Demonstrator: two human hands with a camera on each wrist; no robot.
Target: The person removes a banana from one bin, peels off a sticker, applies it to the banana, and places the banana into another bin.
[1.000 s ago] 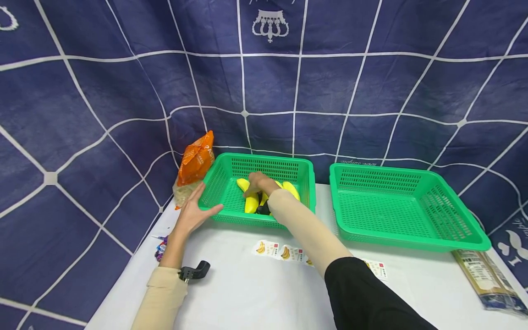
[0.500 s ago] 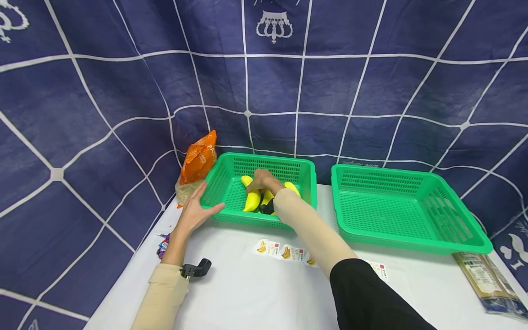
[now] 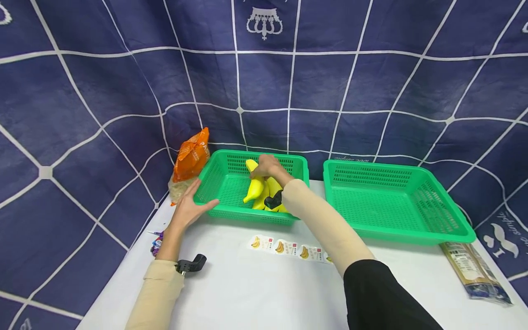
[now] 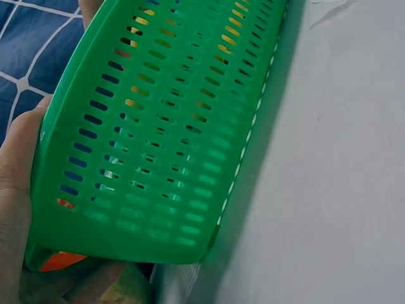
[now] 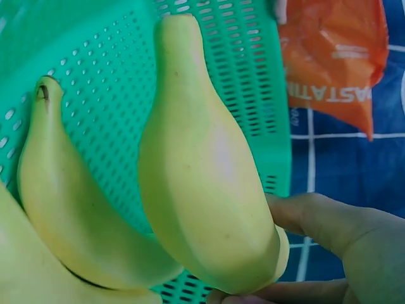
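Observation:
My right hand [image 3: 267, 166] grips a yellow banana [image 3: 255, 187] inside the left green basket [image 3: 247, 213]. In the right wrist view, thumb and fingers hold that banana [image 5: 196, 164] by its lower end, and its stem points up. Several other bananas [image 5: 82, 209] lie beside and below it in the basket, partly covered by the hand and forearm in the head view. My left hand [image 3: 187, 211] rests at the basket's left front corner, fingers straight and thumb spread along the front rim. The left wrist view has the basket wall [image 4: 152, 247] close up with the left hand [image 4: 16, 183] against its rim.
A second green basket [image 3: 396, 236] stands to the right. Behind my left hand leans an orange bag [image 3: 191, 156]. Banana-picture stickers [image 3: 284, 247] lie on the white table [image 3: 255, 293]. A flat package [image 3: 474, 270] lies at right, and a small purple packet [image 3: 156, 243] at left.
My right hand has lifted the gripped banana a little above the others, toward the back of the basket. My left hand stays at the basket corner. The view has shifted slightly.

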